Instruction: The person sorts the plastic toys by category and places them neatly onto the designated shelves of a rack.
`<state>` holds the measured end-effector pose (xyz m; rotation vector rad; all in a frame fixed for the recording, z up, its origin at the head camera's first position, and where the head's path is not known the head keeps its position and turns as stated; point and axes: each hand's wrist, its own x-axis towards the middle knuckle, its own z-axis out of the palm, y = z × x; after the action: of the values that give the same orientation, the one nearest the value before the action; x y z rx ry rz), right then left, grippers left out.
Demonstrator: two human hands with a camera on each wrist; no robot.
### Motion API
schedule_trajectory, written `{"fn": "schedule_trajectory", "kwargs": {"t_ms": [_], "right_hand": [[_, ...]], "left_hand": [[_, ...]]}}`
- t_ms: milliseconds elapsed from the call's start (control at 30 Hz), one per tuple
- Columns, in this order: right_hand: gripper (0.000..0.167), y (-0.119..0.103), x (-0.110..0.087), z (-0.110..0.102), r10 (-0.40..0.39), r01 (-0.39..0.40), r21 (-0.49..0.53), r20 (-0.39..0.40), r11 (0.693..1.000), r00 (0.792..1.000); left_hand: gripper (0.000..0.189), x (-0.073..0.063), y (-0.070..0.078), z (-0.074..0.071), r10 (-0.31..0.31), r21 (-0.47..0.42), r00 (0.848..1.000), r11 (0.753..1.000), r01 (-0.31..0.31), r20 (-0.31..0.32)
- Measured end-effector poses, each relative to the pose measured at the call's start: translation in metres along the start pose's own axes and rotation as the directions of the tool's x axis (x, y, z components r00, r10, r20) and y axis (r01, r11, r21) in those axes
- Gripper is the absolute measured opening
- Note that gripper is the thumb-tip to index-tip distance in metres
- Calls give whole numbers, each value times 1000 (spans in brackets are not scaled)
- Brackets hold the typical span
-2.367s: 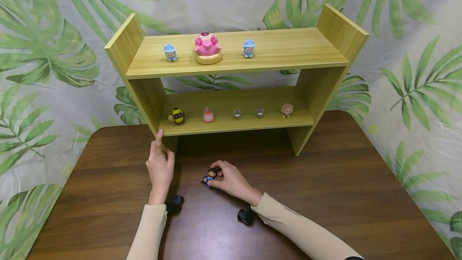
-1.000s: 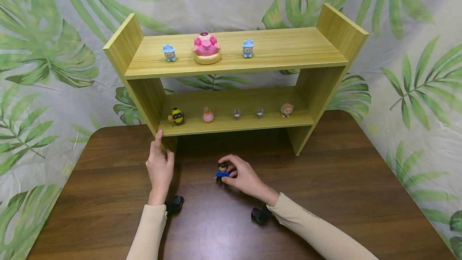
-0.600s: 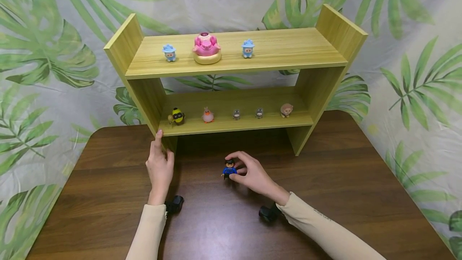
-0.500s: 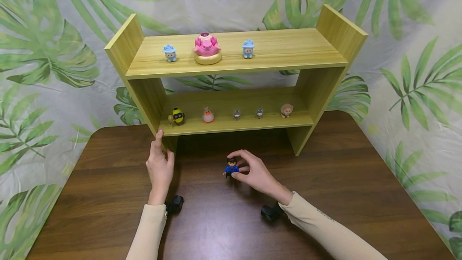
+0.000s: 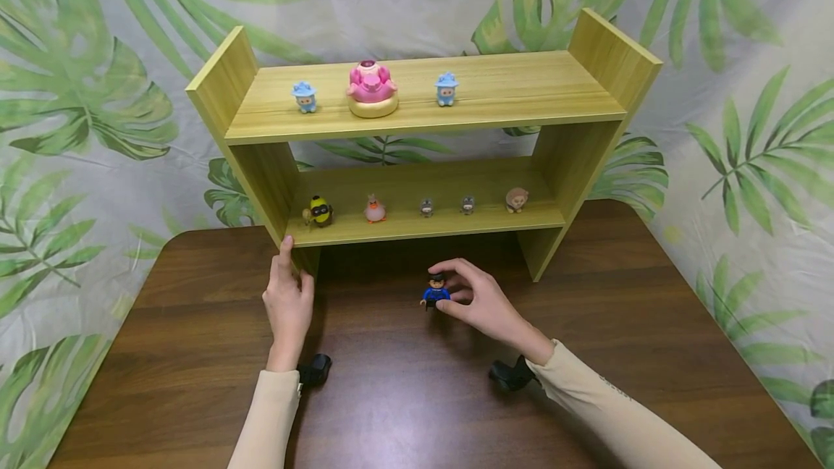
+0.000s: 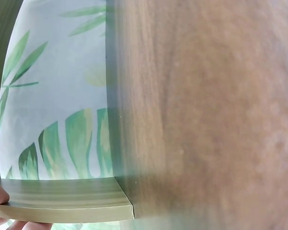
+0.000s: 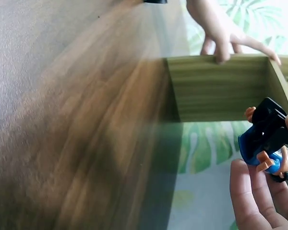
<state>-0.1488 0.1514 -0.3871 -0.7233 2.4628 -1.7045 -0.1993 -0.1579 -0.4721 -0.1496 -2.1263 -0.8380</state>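
In the head view my right hand (image 5: 489, 304) pinches a small toy figure (image 5: 434, 294) with a black cap, blue top and black legs. It is held upright just above the table, in front of the shelf's lower opening. The right wrist view shows the figure (image 7: 269, 127) between thumb and fingertips, its black legs toward the camera. My left hand (image 5: 289, 306) grips the lower left side panel of the wooden shelf (image 5: 430, 234), index finger pointing up along its front edge. Thumb and fingers (image 6: 31, 226) lie on opposite sides of the panel (image 6: 67, 194) in the left wrist view.
On the top board stand two blue-hatted figurines (image 5: 446, 90) and a pink bear figurine (image 5: 372, 90). The middle board carries a yellow-and-black figurine (image 5: 321, 211), a pink duck (image 5: 374, 210), two small grey figurines (image 5: 467, 205) and a tan one (image 5: 517, 200). Brown table (image 5: 404, 396) lies below.
My right hand has carried the toy figure rightward and toward the shelf, and the figure has turned from tilted to upright. The left hand has stayed on the side panel.
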Motion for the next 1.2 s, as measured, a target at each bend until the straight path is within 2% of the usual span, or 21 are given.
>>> {"fn": "schedule_trajectory", "kwargs": {"t_ms": [167, 233, 467, 967, 1200], "right_hand": [[45, 21, 1, -7, -8, 8, -4, -10, 1000, 1000], [44, 21, 0, -11, -24, 24, -7, -14, 1000, 1000], [45, 14, -2, -23, -75, 75, -4, -37, 997, 996], [48, -5, -3, -44, -107, 105, -30, -80, 994, 991], [48, -15, -1, -57, -167, 162, -57, -95, 985, 981]], "left_hand": [[84, -1, -1, 0, 0, 2, 1000, 1000, 0, -1], [84, -1, -1, 0, 0, 5, 1000, 1000, 0, -1], [84, -1, 0, 0, -5, 4, 1000, 1000, 5, 0], [85, -1, 0, 0, -1, 2, 1000, 1000, 1, -4], [84, -1, 0, 0, -1, -2, 1000, 1000, 1, -4]]}}
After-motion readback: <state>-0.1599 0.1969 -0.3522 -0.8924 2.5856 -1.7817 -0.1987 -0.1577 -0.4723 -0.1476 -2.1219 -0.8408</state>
